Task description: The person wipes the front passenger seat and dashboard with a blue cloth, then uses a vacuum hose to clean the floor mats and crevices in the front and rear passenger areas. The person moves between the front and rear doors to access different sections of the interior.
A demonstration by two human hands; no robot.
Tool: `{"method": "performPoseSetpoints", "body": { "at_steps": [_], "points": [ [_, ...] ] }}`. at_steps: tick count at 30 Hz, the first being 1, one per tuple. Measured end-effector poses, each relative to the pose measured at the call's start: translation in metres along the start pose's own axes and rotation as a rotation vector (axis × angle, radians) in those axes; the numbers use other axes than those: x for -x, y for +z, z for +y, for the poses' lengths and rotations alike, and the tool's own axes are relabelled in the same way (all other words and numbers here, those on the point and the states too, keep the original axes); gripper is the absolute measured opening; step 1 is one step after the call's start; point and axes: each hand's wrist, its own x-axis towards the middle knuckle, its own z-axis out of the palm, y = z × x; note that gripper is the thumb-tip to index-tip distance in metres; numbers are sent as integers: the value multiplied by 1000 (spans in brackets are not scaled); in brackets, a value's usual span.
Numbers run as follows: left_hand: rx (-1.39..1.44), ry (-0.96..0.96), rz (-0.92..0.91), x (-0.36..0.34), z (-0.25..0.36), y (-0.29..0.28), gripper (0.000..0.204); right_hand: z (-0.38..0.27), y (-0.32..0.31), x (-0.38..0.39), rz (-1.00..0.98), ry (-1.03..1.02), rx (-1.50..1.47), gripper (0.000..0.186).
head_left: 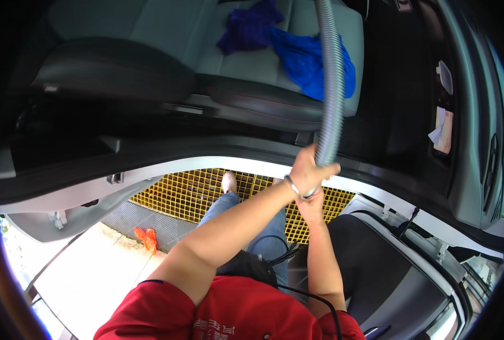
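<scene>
My left hand point(309, 173), with a band on its wrist, is closed around a grey ribbed hose point(332, 96) at the car's doorway. Just below it, my right hand point(309, 204) is closed on the lower end of the same hose. The hose runs up over the seat point(138, 25) and out of the top of the view. A bright blue cloth point(297, 62) lies on the cushion partly behind the hose, with a purple cloth point(243, 28) beside it.
The white door sill point(252, 165) crosses below the seat. An open door point(393, 266) stands at lower right. I stand on yellow grating point(167, 192), with orange scraps point(147, 239) on the ground at left. Papers point(441, 130) sit in a recess at right.
</scene>
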Motion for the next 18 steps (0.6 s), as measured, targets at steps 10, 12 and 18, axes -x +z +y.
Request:
{"method": "performPoseSetpoints", "body": {
  "at_steps": [10, 12, 18],
  "points": [
    [-652, 379, 29, 99, 1, -92, 38, 22, 103, -32, -282, -421, 657, 60],
    [-681, 224, 10, 83, -14, -135, 40, 53, 113, -63, -453, -510, 889, 57],
    [-564, 81, 153, 77, -29, -172, 63, 106, 128, -62, -618, -162, 253, 60]
  ]
}}
